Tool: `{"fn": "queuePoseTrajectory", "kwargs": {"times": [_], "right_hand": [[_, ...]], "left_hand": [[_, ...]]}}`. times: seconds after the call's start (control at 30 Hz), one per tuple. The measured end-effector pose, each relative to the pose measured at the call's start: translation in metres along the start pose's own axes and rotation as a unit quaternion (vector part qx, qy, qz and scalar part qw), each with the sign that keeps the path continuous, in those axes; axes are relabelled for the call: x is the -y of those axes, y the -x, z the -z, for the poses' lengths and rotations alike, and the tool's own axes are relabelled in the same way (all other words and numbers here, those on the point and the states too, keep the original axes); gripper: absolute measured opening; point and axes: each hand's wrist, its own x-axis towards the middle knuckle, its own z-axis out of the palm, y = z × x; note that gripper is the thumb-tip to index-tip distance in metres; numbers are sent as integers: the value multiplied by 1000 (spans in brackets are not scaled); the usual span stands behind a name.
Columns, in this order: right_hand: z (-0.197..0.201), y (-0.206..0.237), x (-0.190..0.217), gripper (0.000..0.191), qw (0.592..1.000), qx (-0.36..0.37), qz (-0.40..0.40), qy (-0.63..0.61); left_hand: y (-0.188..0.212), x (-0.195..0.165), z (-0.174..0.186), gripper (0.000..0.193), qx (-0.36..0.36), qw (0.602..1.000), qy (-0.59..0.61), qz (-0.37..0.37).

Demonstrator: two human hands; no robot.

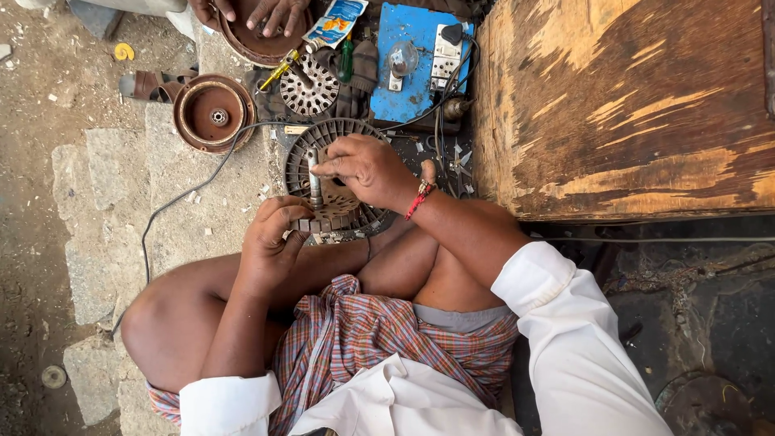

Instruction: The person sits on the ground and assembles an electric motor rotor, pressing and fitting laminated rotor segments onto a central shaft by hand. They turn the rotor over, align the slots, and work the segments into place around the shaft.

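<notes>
— While the round slotted stator (335, 173) lies flat on the ground just in front of the person's knees, where are the two hands?

— Both on it. The right hand (367, 168) reaches across its top with fingers curled and pinched down near the upright metal shaft (315, 179) at the middle; what is in the pinch is too small to tell. The left hand (273, 234) is closed over the near rim, thumb and fingers pressed on the slots there.

— Anything on the wrists?

— A red thread band (420, 199) on the right one. White sleeves are rolled up on both arms, above a checked cloth at the lap.

— And just beyond the stator?

— A smaller slotted core (310, 84) with a yellow-handled tool (278, 70) lying against it. Left of that sits a brown round motor cover (213, 112) with a bearing at its middle. A black cable (190, 194) runs from the stator across the stone slabs.

— Further out?

— A blue board (412, 60) carrying a white switch socket and a bulb stands at the top, beside a worn wooden box (622, 105). Another person's hands (252, 11) rest on a second brown cover (257, 42) at the upper edge.
</notes>
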Motion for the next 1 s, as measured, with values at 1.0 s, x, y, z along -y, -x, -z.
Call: {"fn": "queuePoseTrajectory", "kwargs": {"times": [1.0], "right_hand": [[15, 1, 2, 33, 977, 190, 92, 23]], "left_hand": [[-6, 39, 7, 33, 59, 975, 209, 38]]}}
